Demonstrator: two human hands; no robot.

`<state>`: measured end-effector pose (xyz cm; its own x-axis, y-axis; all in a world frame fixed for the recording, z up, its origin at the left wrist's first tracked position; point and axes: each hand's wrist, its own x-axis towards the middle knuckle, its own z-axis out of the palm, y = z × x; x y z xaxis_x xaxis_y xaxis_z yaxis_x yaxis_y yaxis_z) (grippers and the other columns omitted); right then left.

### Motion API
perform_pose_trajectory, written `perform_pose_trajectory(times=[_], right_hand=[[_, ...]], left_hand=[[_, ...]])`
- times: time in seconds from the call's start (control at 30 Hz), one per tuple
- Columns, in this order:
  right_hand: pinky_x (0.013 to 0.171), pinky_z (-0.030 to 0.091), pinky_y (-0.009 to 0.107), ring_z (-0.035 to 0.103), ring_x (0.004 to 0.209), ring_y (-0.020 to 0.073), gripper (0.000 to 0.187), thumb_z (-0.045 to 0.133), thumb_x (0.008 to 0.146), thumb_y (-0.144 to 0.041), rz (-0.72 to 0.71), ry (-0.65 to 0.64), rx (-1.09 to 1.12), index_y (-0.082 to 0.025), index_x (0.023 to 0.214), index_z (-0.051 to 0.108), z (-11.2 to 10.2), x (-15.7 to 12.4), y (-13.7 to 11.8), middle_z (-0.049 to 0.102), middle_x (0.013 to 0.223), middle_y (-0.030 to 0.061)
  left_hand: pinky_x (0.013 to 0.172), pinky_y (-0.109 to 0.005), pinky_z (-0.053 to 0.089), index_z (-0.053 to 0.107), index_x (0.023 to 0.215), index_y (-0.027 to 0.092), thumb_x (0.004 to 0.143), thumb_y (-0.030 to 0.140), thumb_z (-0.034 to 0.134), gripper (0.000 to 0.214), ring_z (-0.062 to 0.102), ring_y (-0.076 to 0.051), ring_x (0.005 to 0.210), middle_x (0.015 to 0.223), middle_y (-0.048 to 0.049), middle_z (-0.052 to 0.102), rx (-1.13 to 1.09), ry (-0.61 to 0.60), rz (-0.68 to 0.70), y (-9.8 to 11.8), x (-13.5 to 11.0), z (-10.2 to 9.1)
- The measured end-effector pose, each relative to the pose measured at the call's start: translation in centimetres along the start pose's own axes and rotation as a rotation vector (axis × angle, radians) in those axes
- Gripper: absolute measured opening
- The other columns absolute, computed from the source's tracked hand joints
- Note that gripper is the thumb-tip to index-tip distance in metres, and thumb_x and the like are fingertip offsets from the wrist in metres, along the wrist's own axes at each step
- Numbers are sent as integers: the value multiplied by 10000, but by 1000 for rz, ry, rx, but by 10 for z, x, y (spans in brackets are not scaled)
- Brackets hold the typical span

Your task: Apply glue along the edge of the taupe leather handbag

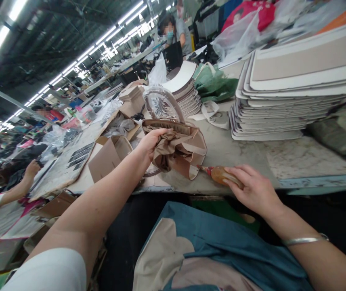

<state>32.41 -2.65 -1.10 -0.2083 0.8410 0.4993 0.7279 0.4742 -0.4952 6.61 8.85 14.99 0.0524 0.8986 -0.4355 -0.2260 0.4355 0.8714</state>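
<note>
On the near edge of the worktable (236, 151), directly ahead of you, one beige bag (191, 155) lies on its side with its mouth turned toward you. Your left hand (151, 142) is clenched on the crumpled lining fabric at that mouth, thumb and fingers pinching it. One bag handle (160, 103), wrapped in clear film, arches up behind the hand. Your right hand (253, 188) grasps one amber bottle (221, 174) lying on the table just right of the bag; its reddish nozzle points at the bag's lower corner and nearly touches it. One metal bangle (306, 240) sits on your right wrist. Two stacks of flat panels stand behind the bag: one tall stack (288, 109) at right and one smaller, curved-edge stack (187, 95) at centre. One open cardboard box (109, 155) sits left of your left forearm. One co-worker's hand (32, 169) rests on the table at far left, well apart from yours. One blue cloth (227, 246) covers your lap.
</note>
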Motion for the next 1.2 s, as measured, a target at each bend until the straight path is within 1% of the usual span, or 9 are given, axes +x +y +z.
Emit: perform_pose_trajectory(times=[0.13,0.3,0.47,0.63,0.67,0.83,1.0,1.13,1.2], right_hand=[[771,522,311,616,889,200,261,554,866,-274,-13,-73,61,-222,1118,603,0,0,-2,607,1013,54],[765,528,359,616,909,236,271,544,863,-288,88,22,-46,-221,1117,612,0,4,1,610,1034,71],[767,531,332,617,896,208,249,546,874,-289,49,-40,48,-226,1110,599,0,8,6,611,1030,57],[792,519,377,600,920,244,253,538,880,-283,82,79,-84,-205,1112,604,-1,12,10,601,1041,85],[790,519,376,600,916,242,249,541,879,-280,80,82,-84,-201,1106,605,-1,13,11,600,1038,85],[781,526,336,608,883,200,233,556,877,-282,48,-39,88,-214,1098,588,1,12,12,607,1012,59],[774,528,374,614,886,233,261,556,858,-285,134,62,-21,-208,1102,604,0,13,15,602,1024,83],[755,537,362,629,848,217,254,569,846,-291,136,-6,37,-215,1086,608,-1,12,18,616,1006,66],[734,539,366,629,849,224,265,564,846,-295,143,10,22,-217,1095,609,-1,12,18,618,1003,70]], left_hand=[[613,-270,578,661,1006,49,811,129,507,261,677,-181,577,681,-78,715,-5,-45,-6,0,2,-1],[605,-269,579,666,997,54,819,119,484,263,679,-184,575,675,-84,716,-27,-57,-22,1,0,4],[611,-269,578,672,972,56,828,131,487,246,688,-194,601,675,-91,716,-31,-71,-64,2,1,6],[576,-258,571,670,950,38,844,136,468,247,680,-188,571,652,-95,709,-3,-83,-62,4,4,10],[569,-257,569,669,949,36,850,139,461,252,676,-185,558,645,-95,707,6,-82,-69,5,5,11],[543,-267,564,668,943,33,854,157,462,257,659,-184,509,621,-96,702,33,-90,-72,6,8,18],[515,-266,557,673,951,57,839,167,484,246,650,-186,482,602,-84,699,28,-66,-95,6,10,19],[528,-255,559,670,937,49,830,140,486,231,658,-178,504,630,-95,707,27,-79,-69,5,12,19],[527,-260,560,671,934,52,827,148,490,231,655,-180,496,627,-95,707,32,-75,-68,5,13,20]])
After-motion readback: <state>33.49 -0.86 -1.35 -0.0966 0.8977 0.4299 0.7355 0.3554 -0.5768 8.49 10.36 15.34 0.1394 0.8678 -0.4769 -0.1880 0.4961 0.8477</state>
